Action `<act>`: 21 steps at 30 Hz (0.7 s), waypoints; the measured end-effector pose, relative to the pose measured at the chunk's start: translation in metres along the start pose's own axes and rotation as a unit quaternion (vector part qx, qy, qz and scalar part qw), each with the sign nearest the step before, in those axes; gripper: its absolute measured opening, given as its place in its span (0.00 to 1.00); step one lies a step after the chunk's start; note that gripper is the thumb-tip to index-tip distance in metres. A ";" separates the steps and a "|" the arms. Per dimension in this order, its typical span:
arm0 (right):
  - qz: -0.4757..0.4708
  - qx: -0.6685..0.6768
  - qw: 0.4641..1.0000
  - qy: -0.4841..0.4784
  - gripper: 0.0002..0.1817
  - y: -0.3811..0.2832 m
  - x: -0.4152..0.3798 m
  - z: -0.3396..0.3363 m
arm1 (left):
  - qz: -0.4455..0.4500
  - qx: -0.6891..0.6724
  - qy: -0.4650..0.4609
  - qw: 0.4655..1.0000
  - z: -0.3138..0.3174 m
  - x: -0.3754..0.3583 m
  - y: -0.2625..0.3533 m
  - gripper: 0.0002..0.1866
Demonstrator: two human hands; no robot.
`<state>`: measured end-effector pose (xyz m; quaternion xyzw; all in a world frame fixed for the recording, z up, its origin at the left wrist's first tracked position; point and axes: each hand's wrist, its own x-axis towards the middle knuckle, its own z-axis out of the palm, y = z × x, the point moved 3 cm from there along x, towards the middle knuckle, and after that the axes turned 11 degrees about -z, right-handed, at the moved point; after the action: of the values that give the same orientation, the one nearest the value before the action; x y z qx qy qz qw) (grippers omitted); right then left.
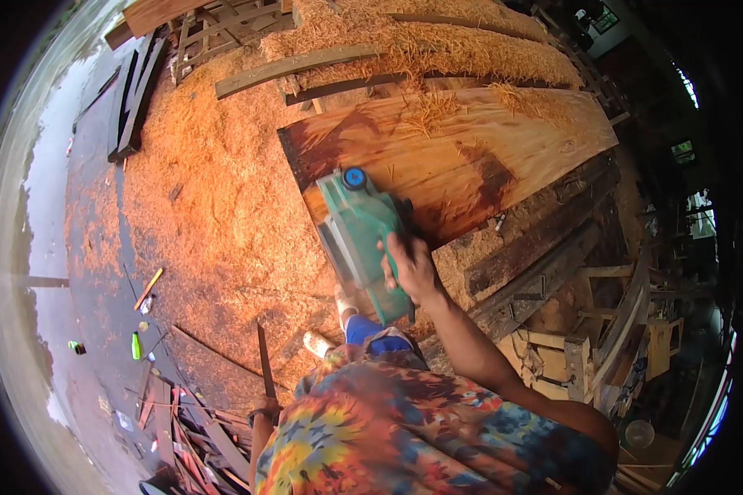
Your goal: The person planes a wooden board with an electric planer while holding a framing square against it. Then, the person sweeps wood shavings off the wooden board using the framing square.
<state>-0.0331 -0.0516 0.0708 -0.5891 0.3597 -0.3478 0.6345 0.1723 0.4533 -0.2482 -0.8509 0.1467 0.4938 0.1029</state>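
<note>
My right hand (411,266) is wrapped around the handle of a green electric planer (370,231) with a blue knob at its front. The planer is slightly blurred and sits at the left end of a broad wooden plank (537,136). Dark reddish-brown patches and loose shavings mark that plank's pale surface. Low at my left side, my left hand (264,407) is closed at the lower end of a dark narrow strip (264,359), which looks like wood. Its fingers are only partly visible.
Orange shavings (215,190) cover the ground and more boards (305,68) behind the plank. Dark beams (136,99) lie far left, a green bottle (136,346) and scrap wood (173,429) nearer. Heavy timbers (545,239) and a wooden frame (553,355) stand right. My feet are below the planer.
</note>
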 end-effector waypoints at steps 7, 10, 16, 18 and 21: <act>-0.018 -0.040 0.999 -0.025 0.31 -0.010 0.134 0.004 | -0.067 -0.310 -0.055 0.947 0.007 -0.004 0.019 0.11; -0.033 -0.027 0.999 -0.022 0.31 -0.004 0.202 0.008 | -0.074 -0.431 -0.041 0.899 0.010 0.004 0.030 0.10; -0.055 -0.006 0.998 -0.028 0.36 -0.009 0.266 -0.001 | -0.072 -0.492 0.023 0.867 -0.063 -0.065 0.083 0.11; -0.035 0.000 0.999 -0.010 0.34 -0.006 0.239 -0.015 | -0.043 -0.472 0.083 0.877 -0.107 -0.103 0.113 0.10; -0.009 -0.024 0.999 0.023 0.34 -0.015 0.156 -0.046 | 0.019 -0.459 0.170 0.872 -0.124 -0.087 0.105 0.08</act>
<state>0.0051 -0.2103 0.0764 -0.5990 0.3771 -0.3580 0.6090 0.1954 0.3283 -0.1148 -0.8702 -0.0649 0.3554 -0.3350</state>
